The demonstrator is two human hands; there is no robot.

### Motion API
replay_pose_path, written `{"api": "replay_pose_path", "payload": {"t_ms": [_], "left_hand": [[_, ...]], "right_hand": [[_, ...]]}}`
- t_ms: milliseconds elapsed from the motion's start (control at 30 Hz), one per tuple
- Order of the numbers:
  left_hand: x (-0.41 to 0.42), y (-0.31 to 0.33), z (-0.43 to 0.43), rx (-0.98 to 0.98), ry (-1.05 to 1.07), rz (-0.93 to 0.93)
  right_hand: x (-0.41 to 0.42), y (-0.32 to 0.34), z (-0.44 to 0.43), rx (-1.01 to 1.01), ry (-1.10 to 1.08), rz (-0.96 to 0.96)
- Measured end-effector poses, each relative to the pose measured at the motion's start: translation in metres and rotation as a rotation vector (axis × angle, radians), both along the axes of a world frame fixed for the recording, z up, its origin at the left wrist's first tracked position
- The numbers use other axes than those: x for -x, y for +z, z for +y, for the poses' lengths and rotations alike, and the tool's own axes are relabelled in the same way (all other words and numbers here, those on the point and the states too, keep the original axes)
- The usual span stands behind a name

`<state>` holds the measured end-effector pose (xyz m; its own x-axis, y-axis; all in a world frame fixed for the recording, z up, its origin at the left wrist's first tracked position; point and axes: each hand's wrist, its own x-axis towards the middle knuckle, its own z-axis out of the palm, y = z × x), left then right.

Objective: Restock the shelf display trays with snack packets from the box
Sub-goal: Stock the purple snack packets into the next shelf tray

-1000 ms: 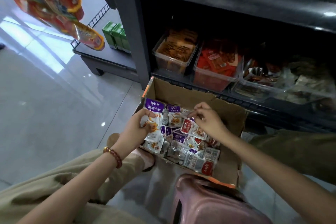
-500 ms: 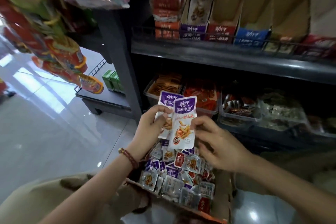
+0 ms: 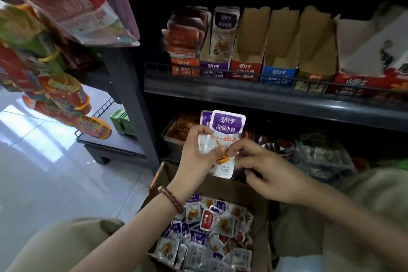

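My left hand point(image 3: 197, 154) holds two purple-topped snack packets point(image 3: 227, 130) upright in front of the lower shelf. My right hand point(image 3: 267, 172) pinches the lower edge of the front packet. Below them the open cardboard box point(image 3: 220, 183) on the floor holds several purple and red packets point(image 3: 209, 232). On the upper shelf stands a row of cardboard display trays: an orange one point(image 3: 184, 68) full of packets, a purple tray point(image 3: 214, 68) with one packet, and red point(image 3: 245, 70), blue point(image 3: 277, 73) and yellow trays point(image 3: 313, 77) that look empty.
Clear plastic bins point(image 3: 174, 137) with snacks fill the lower shelf behind my hands. Hanging snack bags point(image 3: 55, 73) crowd the upper left. A dark shelf post point(image 3: 134, 106) stands left of the box. Green cartons point(image 3: 120, 121) sit on a low rack over the glossy floor.
Both hands rose out of the box carrying the purple packets. My view tilted up from the box to the upper shelf trays. My right hand moved onto the front packet's lower edge.
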<state>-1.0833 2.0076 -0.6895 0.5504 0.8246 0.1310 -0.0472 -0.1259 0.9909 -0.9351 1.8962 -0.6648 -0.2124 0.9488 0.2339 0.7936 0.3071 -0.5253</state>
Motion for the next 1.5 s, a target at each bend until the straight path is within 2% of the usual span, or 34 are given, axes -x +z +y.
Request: {"api": "replay_pose_path", "payload": {"t_ms": [67, 167, 267, 333, 400, 500, 600, 800, 867, 933, 1067, 1200, 1333, 1500], "left_hand": [[-0.004, 0.003, -0.001, -0.040, 0.012, -0.005], [-0.009, 0.008, -0.005, -0.093, -0.007, -0.064], [-0.011, 0.012, -0.007, -0.240, -0.043, 0.004], [-0.013, 0.015, -0.008, -0.305, -0.048, 0.026], [-0.016, 0.018, -0.006, -0.290, -0.054, 0.002], [-0.018, 0.023, -0.003, -0.302, -0.098, 0.032], [-0.018, 0.029, -0.003, -0.377, -0.151, 0.046], [-0.021, 0.039, -0.007, -0.277, -0.116, -0.087], [-0.022, 0.043, -0.006, -0.269, -0.120, -0.068], [-0.024, 0.046, -0.006, -0.265, -0.118, -0.049], [-0.026, 0.050, -0.006, -0.101, -0.118, -0.153], [-0.029, 0.051, -0.007, -0.037, -0.139, -0.138], [-0.033, 0.047, -0.007, -0.012, -0.095, -0.108], [-0.036, 0.043, -0.004, 0.014, -0.048, -0.129]], "right_hand": [[-0.003, 0.011, 0.004, -0.048, -0.085, 0.152], [-0.006, 0.025, 0.016, -0.195, -0.330, 0.334], [-0.010, 0.037, 0.031, -0.174, -0.518, 0.369], [-0.018, 0.047, 0.040, -0.014, -0.502, 0.394], [-0.023, 0.056, 0.046, 0.082, -0.354, 0.548], [-0.024, 0.060, 0.047, 0.053, -0.314, 0.701], [-0.022, 0.060, 0.049, -0.043, -0.363, 0.693], [-0.017, 0.063, 0.052, -0.127, -0.393, 0.773], [-0.015, 0.064, 0.053, -0.136, -0.407, 0.775], [-0.016, 0.067, 0.053, -0.123, -0.422, 0.780], [-0.029, 0.076, 0.046, 0.003, -0.378, 0.810], [-0.043, 0.081, 0.038, 0.086, -0.350, 0.839], [-0.047, 0.077, 0.038, 0.064, -0.402, 0.800], [-0.049, 0.075, 0.038, 0.076, -0.482, 0.913]]}}
